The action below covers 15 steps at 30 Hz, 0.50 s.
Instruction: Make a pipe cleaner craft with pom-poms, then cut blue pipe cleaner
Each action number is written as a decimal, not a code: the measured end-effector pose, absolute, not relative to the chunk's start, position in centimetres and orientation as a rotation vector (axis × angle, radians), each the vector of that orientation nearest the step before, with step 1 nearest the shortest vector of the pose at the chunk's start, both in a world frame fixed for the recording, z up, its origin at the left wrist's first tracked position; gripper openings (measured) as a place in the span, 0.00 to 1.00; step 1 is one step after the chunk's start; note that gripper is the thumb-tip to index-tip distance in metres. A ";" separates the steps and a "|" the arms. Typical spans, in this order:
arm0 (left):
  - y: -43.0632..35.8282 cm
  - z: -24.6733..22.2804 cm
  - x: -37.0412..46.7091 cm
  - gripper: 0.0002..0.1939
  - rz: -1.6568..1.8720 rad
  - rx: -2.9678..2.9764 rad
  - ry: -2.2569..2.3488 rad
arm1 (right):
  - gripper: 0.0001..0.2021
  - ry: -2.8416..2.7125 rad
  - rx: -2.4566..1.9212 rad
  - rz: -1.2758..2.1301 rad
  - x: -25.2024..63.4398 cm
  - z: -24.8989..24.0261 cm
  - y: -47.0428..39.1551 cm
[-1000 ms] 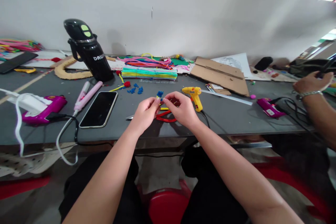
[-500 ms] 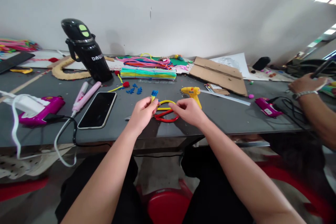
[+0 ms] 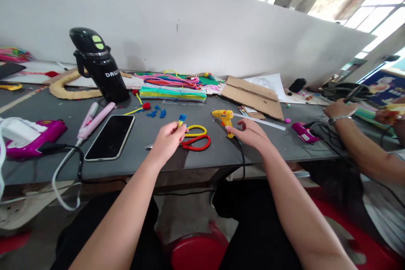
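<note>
Pinched in my left hand [image 3: 169,137] is a small pipe-cleaner piece [image 3: 182,118], blue at the top and yellow below; its lower part is hidden by my fingers. My right hand [image 3: 251,133] is at the handle of a yellow glue gun [image 3: 224,119], thumb and fingers apart, not closed round it. Whether the thumb touches the handle I cannot tell. Between the hands lie scissors [image 3: 207,142] with one yellow and one red handle, partly behind my left hand. Several short curled blue pieces [image 3: 154,113] rest on the table beyond the left hand.
A phone [image 3: 110,137], a pink styling iron [image 3: 96,123] and a black bottle [image 3: 99,67] stand or lie at left. Pipe-cleaner bundles [image 3: 172,93] and cardboard [image 3: 253,97] line the wall. A ruler [image 3: 272,125] lies behind the glue gun. Another person's arm [image 3: 354,135] reaches in at right.
My right hand has left the spot beside my left hand and moved right to the glue gun, its fingers opening. My left hand still holds the pipe-cleaner piece. The view has shifted slightly.
</note>
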State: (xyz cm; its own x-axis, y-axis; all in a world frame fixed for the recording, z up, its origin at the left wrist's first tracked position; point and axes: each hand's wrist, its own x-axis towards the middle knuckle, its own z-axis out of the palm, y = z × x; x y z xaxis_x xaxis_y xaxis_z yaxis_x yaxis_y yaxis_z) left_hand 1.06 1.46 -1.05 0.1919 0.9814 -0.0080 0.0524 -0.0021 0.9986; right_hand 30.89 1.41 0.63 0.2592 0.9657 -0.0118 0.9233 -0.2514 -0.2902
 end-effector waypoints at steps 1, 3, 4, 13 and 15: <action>1.4 -1.0 1.1 0.17 1.030 1.335 1.100 | 0.39 -1.795 -2.215 0.304 30.7 0.0 1.9; 1.3 -0.9 1.1 0.17 1.022 1.343 1.092 | 0.32 -1.827 -2.089 0.336 30.0 -1.2 2.8; 1.3 -0.8 1.1 0.17 1.019 1.350 1.090 | 0.28 -1.822 -2.049 0.343 29.6 -1.7 3.2; 1.2 -0.8 1.1 0.19 0.980 1.370 1.120 | 0.13 -1.484 -1.745 0.742 27.2 -2.5 4.7; 1.3 -0.8 1.1 0.17 0.980 1.336 1.128 | 0.14 -1.353 -1.553 0.919 26.6 -2.2 4.4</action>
